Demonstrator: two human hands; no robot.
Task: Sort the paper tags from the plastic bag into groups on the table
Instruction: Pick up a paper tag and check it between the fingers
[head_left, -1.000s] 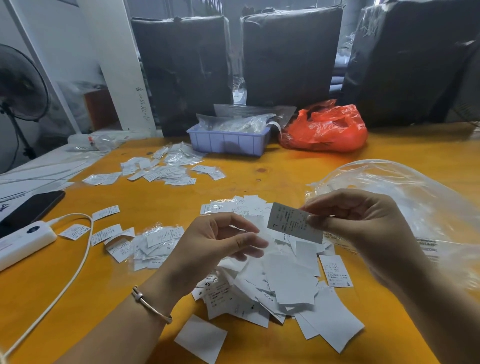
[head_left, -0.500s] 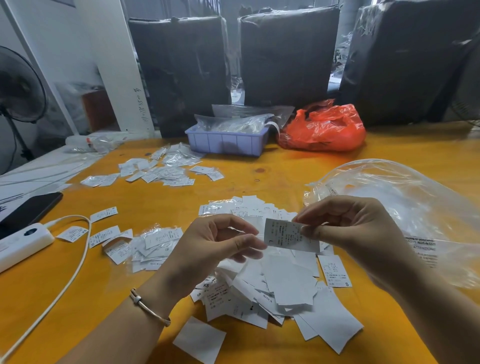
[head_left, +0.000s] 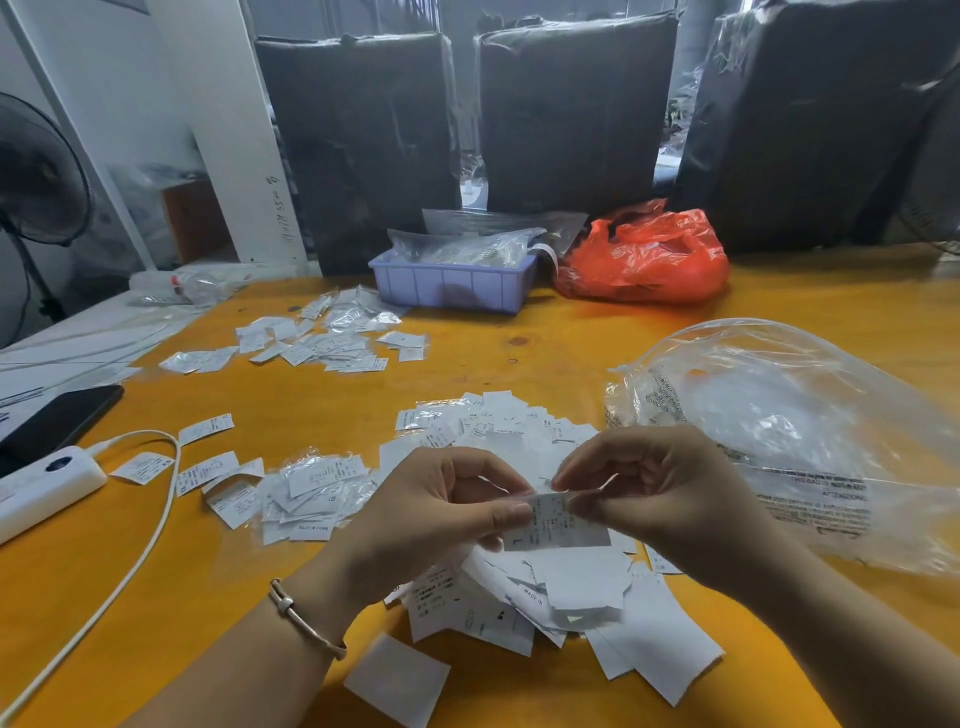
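paper tag (head_left: 558, 525): pinched by left hand (head_left: 441, 512) and right hand (head_left: 660, 499), 6 o'clock over unsorted pile (head_left: 571, 587)
groups: small stack (head_left: 311, 493) 9 o'clock, spread (head_left: 322, 340) 11 o'clock
plastic bag (head_left: 810, 415): 3 o'clock, looks emptied
progress: early, most unsorted

One paper tag (head_left: 558, 527), white with small black print and a letter L, is held above the table (head_left: 571, 343), pinched between left hand (head_left: 431, 514) and right hand (head_left: 660, 499). Beneath it lies a loose central pile of tags (head_left: 566, 592), overlapping, some blank side up. A smaller group (head_left: 306, 493) lies left; another group (head_left: 322, 343) farther back. The clear plastic bag (head_left: 810, 436) lies crumpled at right.
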